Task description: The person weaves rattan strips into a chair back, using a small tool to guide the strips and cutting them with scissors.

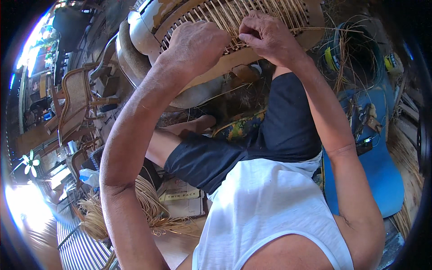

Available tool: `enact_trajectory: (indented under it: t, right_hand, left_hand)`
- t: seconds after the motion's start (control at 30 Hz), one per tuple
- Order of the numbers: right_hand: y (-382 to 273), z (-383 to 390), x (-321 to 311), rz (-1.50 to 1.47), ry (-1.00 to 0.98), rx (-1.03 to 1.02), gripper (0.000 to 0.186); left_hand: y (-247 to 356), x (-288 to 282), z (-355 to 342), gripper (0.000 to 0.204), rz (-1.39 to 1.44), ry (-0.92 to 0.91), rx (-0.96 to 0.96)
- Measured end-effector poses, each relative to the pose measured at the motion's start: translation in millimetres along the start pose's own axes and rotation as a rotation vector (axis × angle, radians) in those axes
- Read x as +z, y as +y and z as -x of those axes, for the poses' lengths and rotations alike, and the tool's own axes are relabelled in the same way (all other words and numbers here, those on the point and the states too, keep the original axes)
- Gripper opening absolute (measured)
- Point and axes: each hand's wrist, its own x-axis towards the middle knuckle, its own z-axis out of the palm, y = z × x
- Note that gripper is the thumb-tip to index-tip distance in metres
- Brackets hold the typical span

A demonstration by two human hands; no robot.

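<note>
A wooden chair frame (216, 67) with a rounded panel lies in front of me at the top of the view. Many thin cane strands (225, 14) are strung close together across its opening, pegged along the rim. Over the left part of the weave my left hand (200, 45) is curled closed, back up, its fingertips hidden. Just right of it, my right hand (270, 38) pinches thumb and finger together at the strands. A loose cane strand (326, 29) runs out rightward from behind that hand.
A dark bucket (360, 54) with trailing cane stands at the right, above a blue plastic piece (373, 175) bearing small tools. Coiled cane bundles (146, 198) lie lower left by a cardboard box (182, 200). Another cane-backed chair (74, 101) stands left.
</note>
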Motion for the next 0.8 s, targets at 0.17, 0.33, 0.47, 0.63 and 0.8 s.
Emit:
enact_trajectory:
  t: [0.17, 0.33, 0.47, 0.63, 0.8]
  right_hand:
    - [1, 0, 1, 0.019, 0.018, -0.034, 0.014]
    - [2, -2, -1, 0.037, 0.006, -0.045, 0.013]
    - [3, -2, -1, -0.003, 0.001, -0.049, 0.013]
    - [-2, -2, -2, 0.003, -0.006, -0.028, 0.014]
    - [8, 2, 4, 0.072, 0.039, -0.044, 0.016]
  left_hand:
    - [-2, 1, -2, 0.015, -0.024, 0.016, 0.011]
    - [-2, 3, -2, 0.014, -0.018, 0.034, 0.017]
    - [-3, 2, -2, 0.014, -0.051, 0.09, 0.063]
    - [-3, -4, -5, 0.018, -0.081, 0.008, 0.075]
    - [-19, 14, 2, 0.024, -0.064, 0.122, 0.171]
